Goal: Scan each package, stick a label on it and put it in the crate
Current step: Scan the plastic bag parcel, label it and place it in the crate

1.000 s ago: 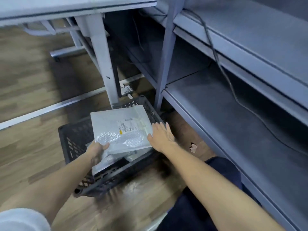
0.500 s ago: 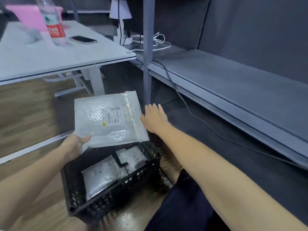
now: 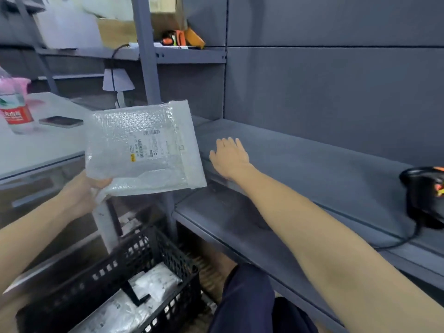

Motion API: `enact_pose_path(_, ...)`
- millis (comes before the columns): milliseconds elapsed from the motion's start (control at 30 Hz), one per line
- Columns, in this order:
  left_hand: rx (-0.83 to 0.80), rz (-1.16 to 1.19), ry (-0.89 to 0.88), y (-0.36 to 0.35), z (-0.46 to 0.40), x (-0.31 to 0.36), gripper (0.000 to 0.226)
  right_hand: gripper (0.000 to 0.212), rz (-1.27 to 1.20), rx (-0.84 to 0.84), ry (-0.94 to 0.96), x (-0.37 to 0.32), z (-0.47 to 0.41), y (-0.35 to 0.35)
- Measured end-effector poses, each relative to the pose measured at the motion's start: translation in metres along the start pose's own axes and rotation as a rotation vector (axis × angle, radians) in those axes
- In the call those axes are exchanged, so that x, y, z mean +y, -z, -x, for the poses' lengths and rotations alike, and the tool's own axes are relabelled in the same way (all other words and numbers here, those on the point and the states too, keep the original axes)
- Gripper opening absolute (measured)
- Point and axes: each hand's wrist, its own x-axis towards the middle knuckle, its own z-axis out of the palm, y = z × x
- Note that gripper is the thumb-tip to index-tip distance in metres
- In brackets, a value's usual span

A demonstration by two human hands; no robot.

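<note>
Left hand (image 3: 81, 193) pinches the package (image 3: 144, 147) tilted, label facing up; right hand (image 3: 230, 157) spread flat.

Printed label (image 3: 153, 146) faces up on the bubble-wrap package (image 3: 141, 150): a barcode strip along the label's top edge, rows of small print below it, a yellow mark at its lower left corner, all too small to read. Left of the package, the water bottle (image 3: 13, 109) wears a red band with white characters, blurred beyond reading.
</note>
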Motion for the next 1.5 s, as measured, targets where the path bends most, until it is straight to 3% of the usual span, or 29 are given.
enact_pose_path(233, -0.291, -0.022, -0.034, -0.095, -0.059, 0.012, 0.050, 0.048, 0.072, 0.062, -0.238, 0.102, 0.019, 0.046)
enact_pose_path(500, -0.376, 0.017, 0.050, -0.215, -0.089, -0.011, 0.050, 0.047, 0.057, 0.128, -0.493, 0.186, 0.080, 0.095)
enact_pose_path(667, -0.391, -0.035, 0.106, -0.281, -0.084, -0.017, 0.043, 0.050, -0.241, 0.217, -0.665, 0.209, 0.119, 0.124)
enact_pose_path(767, -0.492, -0.099, 0.124, -0.306, -0.089, -0.023, 0.051, 0.056, -0.481, 0.251, -0.751, 0.215, 0.136, 0.138)
enact_pose_path(867, -0.591, -0.162, 0.127, -0.324, -0.089, -0.027, 0.056, 0.044, -0.674, 0.308, -0.840, 0.224, 0.150, 0.149)
enact_pose_path(900, -0.616, -0.179, 0.126, -0.330, -0.087, -0.028, 0.055, 0.047, -0.733, 0.320, -0.855, 0.224, 0.153, 0.152)
enact_pose_path(1033, -0.727, -0.217, 0.115, -0.349, -0.076, -0.025, 0.048, 0.123, -1.012, 0.393, -0.922, 0.248, 0.155, 0.139)
enact_pose_path(1067, -0.741, -0.211, 0.112, -0.353, -0.073, -0.024, 0.047, 0.125, -1.050, 0.419, -0.922, 0.256, 0.156, 0.133)
enact_pose_path(1200, -0.726, -0.127, 0.103, -0.362, -0.072, -0.021, 0.045, 0.069, -1.193, 0.536, -0.818, 0.241, 0.169, 0.141)
enact_pose_path(1267, -0.668, -0.098, 0.076, -0.365, -0.074, -0.021, 0.046, 0.052, -1.256, 0.598, -0.796, 0.239, 0.170, 0.143)
enact_pose_path(1400, -0.296, -0.033, -0.020, -0.373, -0.078, -0.026, 0.050, 0.035, -1.280, 0.692, -0.797, 0.235, 0.165, 0.144)
enact_pose_path(1500, -0.137, 0.031, -0.009, -0.383, -0.070, -0.035, 0.072, 0.025, -1.370, 0.787, -0.817, 0.231, 0.165, 0.138)
